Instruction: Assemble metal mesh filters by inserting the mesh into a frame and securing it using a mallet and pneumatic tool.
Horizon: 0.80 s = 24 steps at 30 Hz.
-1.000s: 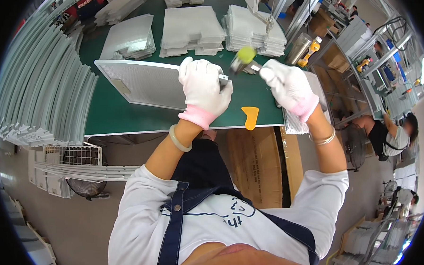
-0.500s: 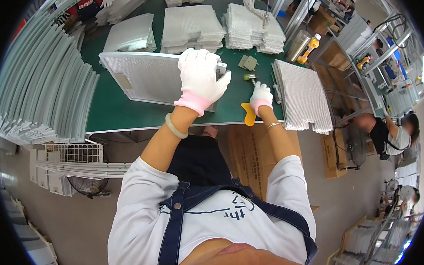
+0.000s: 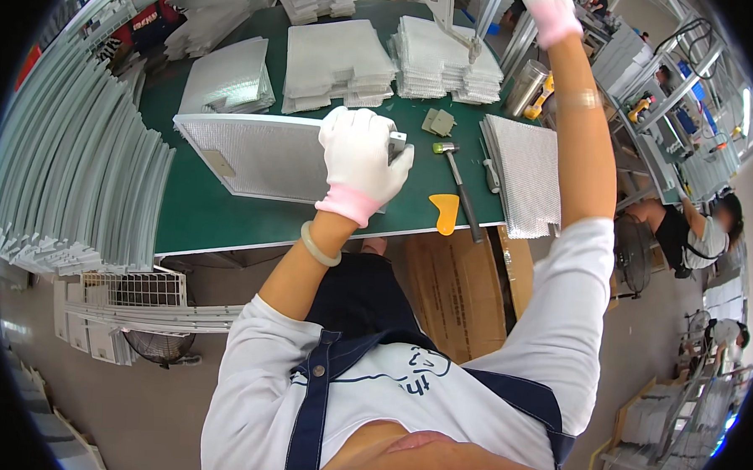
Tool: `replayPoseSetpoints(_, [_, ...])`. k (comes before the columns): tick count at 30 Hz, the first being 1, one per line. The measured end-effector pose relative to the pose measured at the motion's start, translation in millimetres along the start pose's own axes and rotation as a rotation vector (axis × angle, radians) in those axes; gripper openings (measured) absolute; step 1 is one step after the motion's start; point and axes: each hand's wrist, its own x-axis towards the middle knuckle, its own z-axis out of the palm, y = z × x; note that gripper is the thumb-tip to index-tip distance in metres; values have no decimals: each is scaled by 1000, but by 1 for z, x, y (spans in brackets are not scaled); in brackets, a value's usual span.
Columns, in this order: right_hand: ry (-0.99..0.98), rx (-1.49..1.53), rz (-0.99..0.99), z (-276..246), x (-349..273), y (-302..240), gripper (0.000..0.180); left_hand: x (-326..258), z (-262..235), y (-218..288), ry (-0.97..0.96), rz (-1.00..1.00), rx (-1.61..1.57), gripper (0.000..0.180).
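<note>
My left hand (image 3: 359,159), in a white glove with a pink cuff, is closed round the upper right part of a thin framed mesh panel (image 3: 270,159). The panel stands tilted on its edge on the green table (image 3: 411,207). Stretched far forward and to the right, my gloved right hand (image 3: 552,14) is at the top edge of the picture beside metal posts; its fingers are out of sight. A hammer (image 3: 460,187) with a green-tipped head lies on the table. Beside it rests a yellow scraper (image 3: 446,213).
Stacks of silvery mesh sheets (image 3: 338,57) line the back, another stack (image 3: 522,178) sits right. Many pale frames (image 3: 77,155) stand in a row at left. A grey-handled tool (image 3: 492,176), small grey-green pieces (image 3: 438,122) and a metal cylinder (image 3: 527,86) are at right.
My right hand has let go of the hammer, which now lies on the table, and has swung up and forward to the far right. The left hand still holds the panel.
</note>
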Motion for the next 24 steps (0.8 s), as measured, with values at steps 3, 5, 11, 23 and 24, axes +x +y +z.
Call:
replayPoseSetpoints(3, [-317, 89, 38, 3, 45, -12, 37, 1, -3, 7, -48, -15, -13, 26])
replayPoseSetpoints(5, [-276, 182, 86, 5, 51, -19, 34, 1, -7, 8, -52, -24, -30, 24])
replayPoseSetpoints(11, [-174, 424, 261, -3, 41, -42, 25, 2, -2, 0, -16, -5, -47, 24])
replayPoseSetpoints(23, [-232, 1131, 632, -26, 18, -144, 12, 13, 16, -10, -97, -87, -8, 23])
replayPoseSetpoints(24, [-240, 1294, 902, -29, 22, -144, 12, 14, 17, -9, -96, -87, -7, 23])
